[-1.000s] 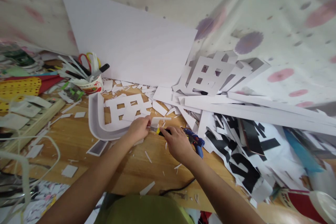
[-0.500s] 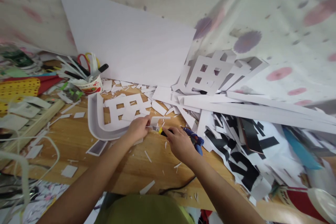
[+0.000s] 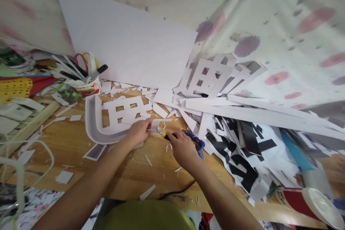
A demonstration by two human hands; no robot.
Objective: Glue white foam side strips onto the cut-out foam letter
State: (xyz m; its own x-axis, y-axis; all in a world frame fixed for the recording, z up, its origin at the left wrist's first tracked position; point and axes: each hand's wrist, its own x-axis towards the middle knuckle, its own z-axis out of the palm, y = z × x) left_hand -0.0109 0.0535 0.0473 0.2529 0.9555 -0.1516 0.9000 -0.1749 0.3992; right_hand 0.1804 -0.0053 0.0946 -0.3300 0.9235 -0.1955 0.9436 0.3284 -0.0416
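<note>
My left hand (image 3: 139, 131) is closed on a small white foam-board piece (image 3: 163, 120), gripping its left end just above the table. In my closed right hand (image 3: 184, 148) is a utility knife (image 3: 165, 135) with a yellow and black body, its front end pointing left toward that piece. Whether the blade touches the board is too small to make out. A blue glue gun (image 3: 198, 140) lies just beyond my right hand. Left of my left hand are a curved white foam-board channel (image 3: 93, 127) and a flat cut-out white character (image 3: 129, 109) with square openings.
A large white board (image 3: 129, 39) leans on the curtain, beside assembled white characters (image 3: 210, 75). Long white strips (image 3: 242, 111) and black-printed paper (image 3: 245, 169) cover the right. A cup of tools (image 3: 86, 87) stands back left; a red-and-white tub (image 3: 304, 201) lies front right. Scraps litter the wood.
The whole view has shifted slightly. Against the white piece, the knife in my right hand sits a little farther right. Both hands keep their holds.
</note>
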